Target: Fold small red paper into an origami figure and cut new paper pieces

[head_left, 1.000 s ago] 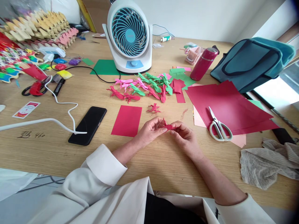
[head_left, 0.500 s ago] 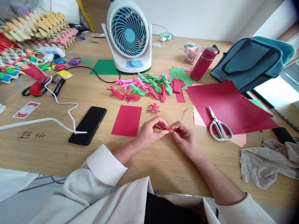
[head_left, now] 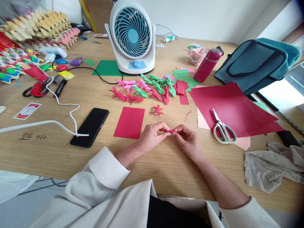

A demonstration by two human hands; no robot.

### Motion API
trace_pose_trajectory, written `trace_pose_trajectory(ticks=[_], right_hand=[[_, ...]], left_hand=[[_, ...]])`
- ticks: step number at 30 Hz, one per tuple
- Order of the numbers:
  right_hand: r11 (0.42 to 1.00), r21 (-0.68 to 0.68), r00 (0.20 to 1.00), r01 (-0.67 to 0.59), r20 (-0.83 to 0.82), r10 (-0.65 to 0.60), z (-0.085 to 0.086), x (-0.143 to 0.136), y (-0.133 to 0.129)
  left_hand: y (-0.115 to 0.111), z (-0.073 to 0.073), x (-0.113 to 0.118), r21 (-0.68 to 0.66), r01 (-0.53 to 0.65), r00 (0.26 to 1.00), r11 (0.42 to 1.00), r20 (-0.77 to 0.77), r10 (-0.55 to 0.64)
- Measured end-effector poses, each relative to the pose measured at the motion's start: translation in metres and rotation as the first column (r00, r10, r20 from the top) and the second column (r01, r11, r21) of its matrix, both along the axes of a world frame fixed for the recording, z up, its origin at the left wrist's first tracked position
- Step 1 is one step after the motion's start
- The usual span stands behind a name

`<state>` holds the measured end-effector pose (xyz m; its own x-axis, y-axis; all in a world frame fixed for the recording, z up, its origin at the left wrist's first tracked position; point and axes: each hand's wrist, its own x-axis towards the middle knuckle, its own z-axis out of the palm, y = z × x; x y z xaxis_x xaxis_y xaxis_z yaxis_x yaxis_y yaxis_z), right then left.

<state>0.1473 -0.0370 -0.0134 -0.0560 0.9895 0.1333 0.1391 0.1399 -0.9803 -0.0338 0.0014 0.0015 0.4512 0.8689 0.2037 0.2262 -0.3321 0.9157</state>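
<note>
A small folded red paper piece (head_left: 171, 130) is pinched between my two hands near the middle of the wooden table. My left hand (head_left: 152, 136) grips its left end with thumb and fingers, and my right hand (head_left: 188, 141) grips its right end. Much of the piece is hidden by my fingers. Just beyond lies a small folded red figure (head_left: 157, 110). A flat red paper rectangle (head_left: 129, 123) rests left of my left hand. Farther back is a pile of folded pink, green and red paper figures (head_left: 155, 84).
White-handled scissors (head_left: 223, 129) lie on large red sheets (head_left: 239, 107) at the right. A phone (head_left: 89, 127) and white cable (head_left: 59, 123) are at the left. Behind stand a fan (head_left: 133, 38), a red bottle (head_left: 208, 65) and a teal bag (head_left: 256, 66).
The fingers of my left hand have closed down lower over the red piece, which now looks narrower and straighter between my hands. My right hand has barely moved.
</note>
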Motion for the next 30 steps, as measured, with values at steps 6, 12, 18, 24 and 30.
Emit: trace_pose_trajectory(ticks=[6, 12, 18, 24, 30], right_hand=[[0.998, 0.057, 0.999, 0.003, -0.034, -0.001, -0.0016, 0.0011, 0.0004], [0.995, 0.098, 1.0, -0.002, -0.025, 0.005, 0.0001, 0.0017, -0.0002], [0.998, 0.07, 0.999, -0.001, -0.054, 0.005, 0.0, -0.0004, -0.0009], [0.998, 0.065, 0.999, -0.008, -0.043, 0.01, 0.0002, -0.0009, 0.0], [0.994, 0.105, 0.999, 0.027, 0.039, -0.032, 0.0022, 0.0003, -0.001]], left_hand=[[0.0005, -0.0009, 0.0047, -0.197, -0.052, 0.987, 0.979, 0.137, 0.08], [0.0003, -0.0034, 0.0079, -0.287, 0.026, 0.975, 0.958, 0.218, 0.039], [0.0034, -0.0002, 0.0061, -0.321, 0.039, 0.965, 0.946, 0.258, 0.048], [0.0029, -0.0071, 0.0064, -0.473, 0.151, 0.936, 0.868, 0.35, 0.028], [0.0015, -0.0074, 0.0059, -0.617, 0.235, 0.908, 0.751, 0.415, 0.057]])
